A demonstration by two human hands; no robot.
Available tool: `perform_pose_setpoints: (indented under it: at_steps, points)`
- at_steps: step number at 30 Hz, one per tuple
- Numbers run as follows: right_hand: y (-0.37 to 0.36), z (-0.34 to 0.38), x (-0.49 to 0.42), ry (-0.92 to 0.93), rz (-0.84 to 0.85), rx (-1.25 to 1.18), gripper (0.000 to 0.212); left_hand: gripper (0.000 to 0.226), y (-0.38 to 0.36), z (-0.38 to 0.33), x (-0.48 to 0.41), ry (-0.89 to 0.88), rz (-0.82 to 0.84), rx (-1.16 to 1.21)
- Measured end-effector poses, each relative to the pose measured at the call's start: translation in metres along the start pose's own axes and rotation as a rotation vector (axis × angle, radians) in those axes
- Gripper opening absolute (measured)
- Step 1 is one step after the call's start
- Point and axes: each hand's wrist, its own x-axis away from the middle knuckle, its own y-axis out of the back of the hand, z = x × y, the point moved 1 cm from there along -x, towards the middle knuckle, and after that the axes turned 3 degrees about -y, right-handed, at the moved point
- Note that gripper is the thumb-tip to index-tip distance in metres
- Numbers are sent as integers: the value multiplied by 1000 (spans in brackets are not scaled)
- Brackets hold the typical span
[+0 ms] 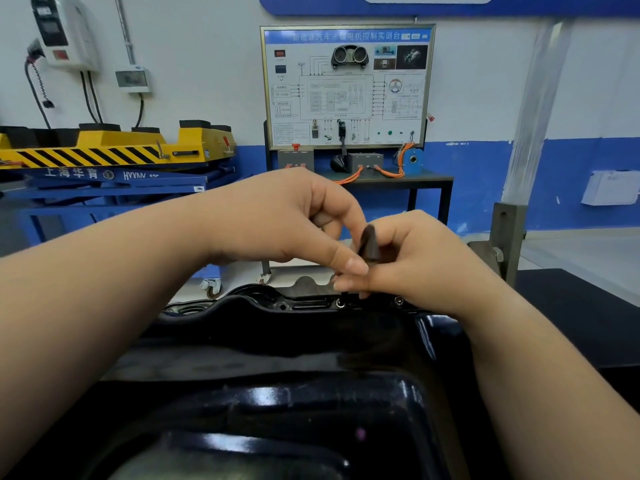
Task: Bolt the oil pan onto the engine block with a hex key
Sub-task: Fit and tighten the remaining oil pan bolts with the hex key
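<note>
Oil pan (311, 344): black, lower middle of frame | left hand (287, 220) and right hand (419, 261): both pinch the dark hex key (367, 242) above the far rim, near a bolt (340, 303) | risk: a tilted key may slip out, and the bolt may go in crooked.

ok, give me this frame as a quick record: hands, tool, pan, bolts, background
left hand: pinches top of hex key
right hand: curled round the key's lower part, just above the far flange
hex key: dark, roughly upright; tip hidden by fingers
oil pan: black, glossy, fills foreground
bolts: two heads visible on far flange, below right hand
background: training board on stand; yellow lift table at left
</note>
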Motion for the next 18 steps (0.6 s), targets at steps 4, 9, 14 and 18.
perform_pose_setpoints:
  at_steps: [4,9,14,18]
  points:
    - [-8,1,-1,0,-47,43,27,33,-2,1,-1,-20,3,-1]
    - [-2,1,0,1,47,12,20,38,-1,3,0,-32,18,-10]
    - [3,5,5,14,164,-43,37,26,0,3,0,-30,40,6]
    - [3,1,1,-29,65,-17,17,25,0,1,0,-30,2,-25]
